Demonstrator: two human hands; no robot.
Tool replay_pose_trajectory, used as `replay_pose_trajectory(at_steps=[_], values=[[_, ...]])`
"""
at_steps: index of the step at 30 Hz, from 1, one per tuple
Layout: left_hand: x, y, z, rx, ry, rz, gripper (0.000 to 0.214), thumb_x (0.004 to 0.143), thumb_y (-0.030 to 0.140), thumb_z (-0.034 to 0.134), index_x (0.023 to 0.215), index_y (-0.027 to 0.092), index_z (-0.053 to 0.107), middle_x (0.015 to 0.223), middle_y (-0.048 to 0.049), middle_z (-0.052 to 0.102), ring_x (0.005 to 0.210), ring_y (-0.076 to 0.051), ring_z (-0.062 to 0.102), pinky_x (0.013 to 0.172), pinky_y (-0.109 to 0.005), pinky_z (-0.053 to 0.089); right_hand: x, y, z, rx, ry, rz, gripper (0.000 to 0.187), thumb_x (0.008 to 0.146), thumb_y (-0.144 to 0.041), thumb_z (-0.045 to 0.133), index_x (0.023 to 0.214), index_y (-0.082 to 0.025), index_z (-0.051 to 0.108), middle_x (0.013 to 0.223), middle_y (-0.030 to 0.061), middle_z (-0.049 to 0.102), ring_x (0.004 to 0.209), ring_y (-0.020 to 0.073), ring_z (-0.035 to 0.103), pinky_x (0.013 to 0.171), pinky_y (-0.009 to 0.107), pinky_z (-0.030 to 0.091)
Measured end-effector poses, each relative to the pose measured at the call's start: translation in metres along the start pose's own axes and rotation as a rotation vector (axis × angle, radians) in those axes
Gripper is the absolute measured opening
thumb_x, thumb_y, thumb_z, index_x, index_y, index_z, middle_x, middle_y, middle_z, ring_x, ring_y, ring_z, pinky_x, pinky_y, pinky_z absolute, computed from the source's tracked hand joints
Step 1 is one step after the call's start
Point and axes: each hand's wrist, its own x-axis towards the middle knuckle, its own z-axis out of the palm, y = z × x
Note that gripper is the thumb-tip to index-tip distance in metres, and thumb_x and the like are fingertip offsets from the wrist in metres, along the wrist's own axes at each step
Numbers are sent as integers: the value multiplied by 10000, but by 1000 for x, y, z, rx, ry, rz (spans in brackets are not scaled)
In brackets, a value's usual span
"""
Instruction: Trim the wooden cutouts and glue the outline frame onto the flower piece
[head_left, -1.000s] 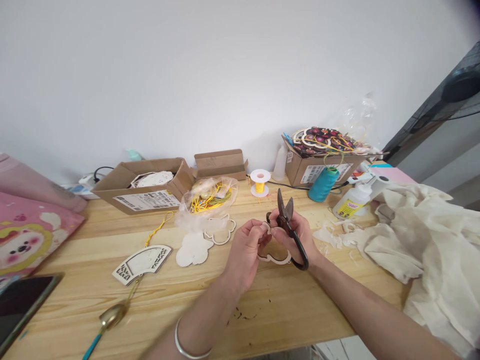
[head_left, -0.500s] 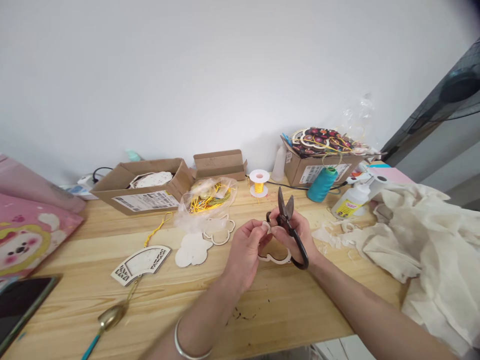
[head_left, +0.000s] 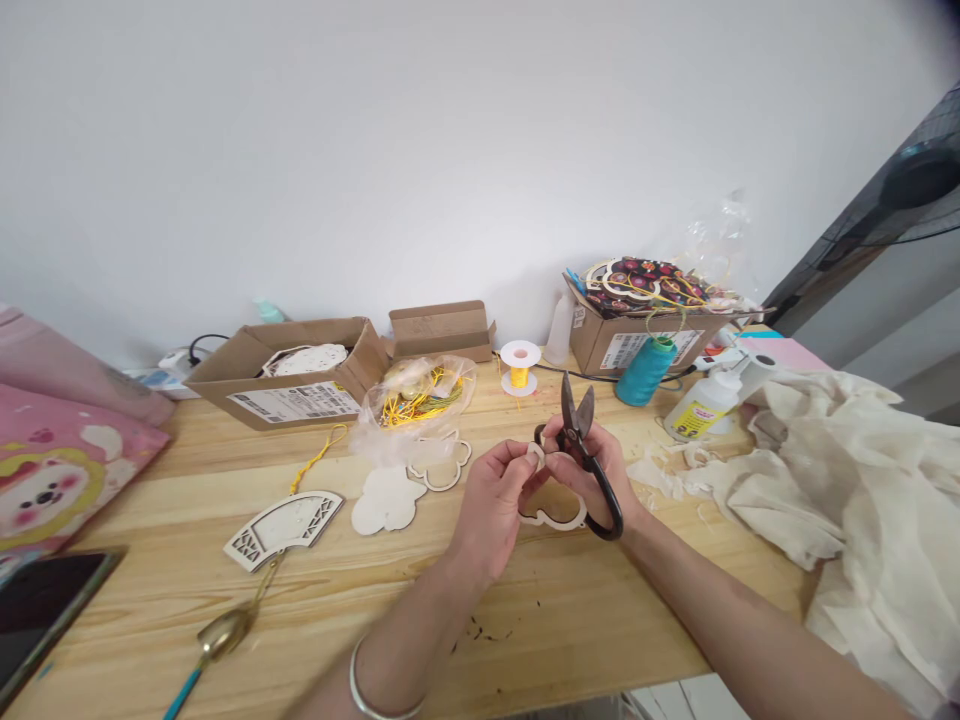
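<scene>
A pale wooden table (head_left: 600, 610) is stretching out below a plain white wall (head_left: 450, 150), and a spool of yellow thread (head_left: 520, 377) is standing near its back edge. To the left of the spool, a plastic bag (head_left: 420, 395) of yellow cords is lying near an open cardboard box (head_left: 364, 365); to its right, a fuller box (head_left: 589, 340) is sitting behind a teal cone of thread (head_left: 643, 372), and farther right a cream cloth (head_left: 855, 530) is spreading in folds. Nearer the viewer than the spool, the left hand (head_left: 487, 510) is closing thumb and finger on a small pale piece (head_left: 535, 455). The right hand (head_left: 607, 470) is gripping the scissors (head_left: 576, 430), its fingertips bunching beside that piece; whether they are pinching it too, I cannot tell. The small piece is showing a curved outline, partly hidden by fingers, and is sitting in front of the spool. The scissors are pointing upward, dark blades parting, one black handle loop hanging over a cloud-shaped frame (head_left: 574, 522) whose scalloped edge is showing on the table beneath the hands
</scene>
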Motion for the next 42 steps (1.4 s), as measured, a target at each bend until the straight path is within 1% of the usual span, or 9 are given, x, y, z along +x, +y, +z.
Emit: replay_pose_trajectory(at_steps=[3, 6, 14, 20, 23, 26, 30, 35, 42], values=[[-1, 1, 0, 0, -6, 5, 186, 679, 279, 618, 572, 155, 528, 561, 46, 513, 555, -57, 458, 664, -198, 424, -1, 0, 0, 10, -22, 25, 231, 646, -274, 656, 810, -199, 512, 598, -51, 415, 511, 75, 384, 468, 207, 366], [-1, 2, 1, -2, 7, 14, 211, 678, 293, 614, 550, 157, 515, 539, 53, 497, 533, -57, 439, 649, -194, 411, -1, 2, 0, 1, -25, 26, 237, 648, -275, 658, 820, -196, 515, 600, -48, 416, 512, 76, 378, 468, 210, 352], [1, 0, 1, -47, 2, 17, 77, 667, 229, 614, 670, 152, 609, 605, 28, 567, 602, -72, 503, 682, -207, 420, 1, 2, -2, 51, 19, 37, 241, 653, -281, 655, 834, -190, 525, 606, -46, 419, 514, 74, 376, 463, 208, 315], [0, 2, 2, -19, 9, 20, 174, 654, 262, 650, 564, 144, 559, 517, 50, 495, 526, -55, 464, 708, -219, 443, 0, 0, 0, 29, 4, 56, 227, 653, -285, 652, 807, -188, 516, 599, -48, 417, 508, 69, 360, 459, 204, 312], [1, 1, 2, -23, 18, 20, 103, 643, 230, 653, 618, 149, 595, 545, 45, 523, 546, -57, 493, 723, -217, 446, 0, 2, -1, 39, 10, 61, 231, 664, -290, 645, 826, -188, 516, 601, -47, 415, 504, 69, 358, 458, 209, 312], [1, 1, 2, -35, -7, 28, 51, 648, 200, 635, 661, 151, 626, 600, 27, 576, 599, -64, 533, 749, -212, 441, 1, 4, -4, 63, 6, 49, 237, 665, -274, 647, 848, -193, 519, 606, -48, 424, 505, 68, 363, 461, 212, 313], [0, 1, 1, -21, -39, 28, 80, 651, 212, 634, 696, 145, 640, 682, -6, 626, 670, -88, 568, 779, -234, 439, 2, 3, -4, 48, 26, 45, 230, 665, -283, 643, 838, -194, 520, 605, -48, 426, 503, 68, 368, 450, 208, 308], [1, 0, 1, 14, 25, 15, 133, 631, 261, 672, 629, 142, 613, 638, 5, 618, 632, -80, 561, 783, -252, 448, 1, 0, -1, 20, 7, 52, 210, 663, -276, 642, 808, -188, 518, 599, -52, 419, 500, 65, 364, 456, 205, 315], [0, 2, 1, 37, 1, 24, 69, 638, 206, 641, 648, 141, 617, 650, -1, 615, 661, -92, 569, 789, -255, 447, 2, 1, -2, 16, 5, 56, 220, 660, -279, 644, 814, -189, 515, 591, -53, 417, 493, 66, 360, 447, 204, 304]])
